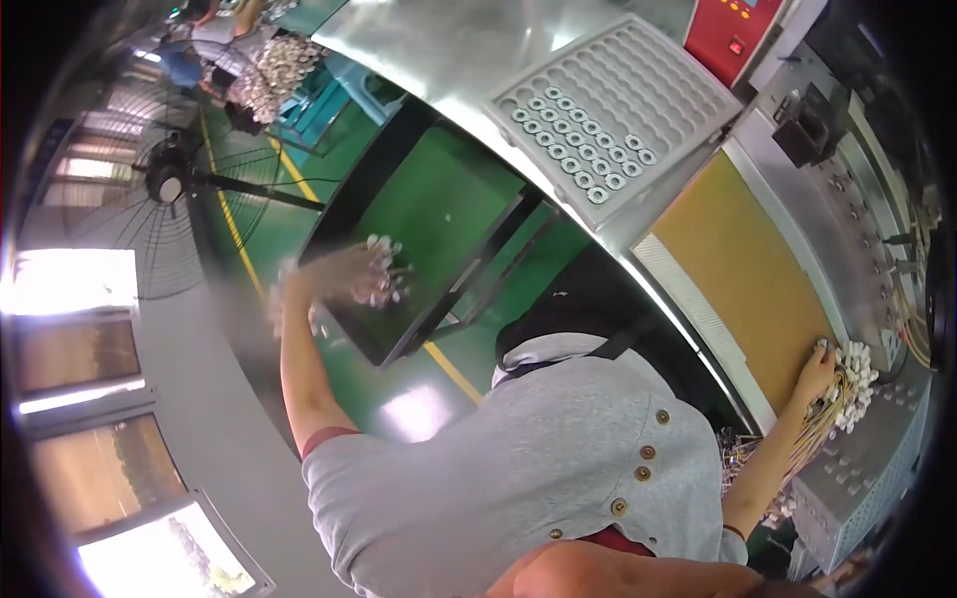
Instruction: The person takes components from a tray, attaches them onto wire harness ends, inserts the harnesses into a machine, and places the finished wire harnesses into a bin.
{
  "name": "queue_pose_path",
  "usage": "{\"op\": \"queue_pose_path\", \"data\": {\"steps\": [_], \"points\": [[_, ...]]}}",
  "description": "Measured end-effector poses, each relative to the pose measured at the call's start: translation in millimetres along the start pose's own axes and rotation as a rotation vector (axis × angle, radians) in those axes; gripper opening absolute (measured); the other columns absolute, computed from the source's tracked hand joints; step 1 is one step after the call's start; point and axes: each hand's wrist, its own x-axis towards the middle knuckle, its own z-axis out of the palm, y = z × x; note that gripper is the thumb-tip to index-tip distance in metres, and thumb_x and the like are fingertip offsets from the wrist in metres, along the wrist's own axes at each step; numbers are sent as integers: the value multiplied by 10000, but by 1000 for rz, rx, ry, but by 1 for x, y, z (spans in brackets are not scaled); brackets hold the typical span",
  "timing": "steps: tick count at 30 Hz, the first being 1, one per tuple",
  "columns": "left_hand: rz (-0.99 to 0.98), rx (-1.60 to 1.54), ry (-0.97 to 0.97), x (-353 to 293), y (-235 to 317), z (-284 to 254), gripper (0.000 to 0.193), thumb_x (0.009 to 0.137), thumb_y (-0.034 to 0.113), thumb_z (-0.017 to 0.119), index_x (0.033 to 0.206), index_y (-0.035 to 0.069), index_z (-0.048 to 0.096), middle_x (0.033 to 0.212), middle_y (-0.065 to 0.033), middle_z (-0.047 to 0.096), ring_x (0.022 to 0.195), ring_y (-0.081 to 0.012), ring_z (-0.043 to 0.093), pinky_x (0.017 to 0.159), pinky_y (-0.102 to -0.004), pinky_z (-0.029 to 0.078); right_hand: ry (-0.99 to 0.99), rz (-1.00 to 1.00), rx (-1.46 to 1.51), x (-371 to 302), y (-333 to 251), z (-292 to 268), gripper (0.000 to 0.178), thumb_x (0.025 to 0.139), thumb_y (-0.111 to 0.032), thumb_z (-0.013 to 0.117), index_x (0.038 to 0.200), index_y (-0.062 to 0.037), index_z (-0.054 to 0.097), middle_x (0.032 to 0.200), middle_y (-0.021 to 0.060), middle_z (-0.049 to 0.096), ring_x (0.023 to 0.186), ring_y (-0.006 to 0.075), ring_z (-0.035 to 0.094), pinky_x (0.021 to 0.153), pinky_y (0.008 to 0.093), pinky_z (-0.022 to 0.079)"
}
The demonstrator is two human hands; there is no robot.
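My left hand (341,271), smeared by motion, is closed on a bunch of thin wires with white ends (384,274). It is over a dark-framed cart (384,339) with a green bottom. At the far right, my right hand (816,377) is beside the brown conveyor belt (743,264), with its fingers pinched on a small piece too tiny to make out. Against this hand lies a thick bundle of coloured wires with white connectors (853,387); its lower part runs along my forearm.
A pale tray (688,105) with rows of round metal rings (588,149) stands on the metal table (439,45). A red control box (733,40) is behind it. To the left are a fan (171,184) and windows (110,399). Another person (224,40) is at the upper left.
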Motion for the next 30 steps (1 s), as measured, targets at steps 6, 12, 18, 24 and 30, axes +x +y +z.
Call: {"op": "queue_pose_path", "data": {"steps": [6,12,18,24,30], "points": [[-396,15,-173,-82,-12,88,676,510,227,726,1106,37,470,1047,-175,553,994,-327,513,824,-365,419,-110,109,-132,-2,-10,-9,284,790,-263,481,886,-3,543,622,164,551,567,293,529,534,367,392],[-160,-331,159,-40,65,82,655,553,258,677,1124,21,460,1055,-187,541,1000,-332,504,849,-370,402,-56,128,-297,-10,-24,-14,304,791,-265,479,966,-27,553,689,157,583,637,272,566,588,363,418],[-96,-299,283,-18,70,48,567,545,217,641,1063,28,506,946,-180,574,886,-319,550,774,-356,441,-148,178,-252,-6,-16,-10,400,787,-282,476,1036,27,521,897,200,583,821,325,561,711,348,425],[-73,-437,307,-62,45,12,505,523,154,636,1002,15,556,892,-152,601,833,-242,575,743,-317,444,-52,23,-215,-3,13,4,378,796,-274,487,1036,17,515,710,160,583,657,297,554,604,348,421],[209,-362,260,-58,24,-6,345,638,158,604,948,9,582,858,-152,606,764,-241,577,685,-317,450,54,-50,-187,-17,-32,-30,355,790,-292,489,980,0,562,720,175,588,640,314,553,594,382,424]]}}
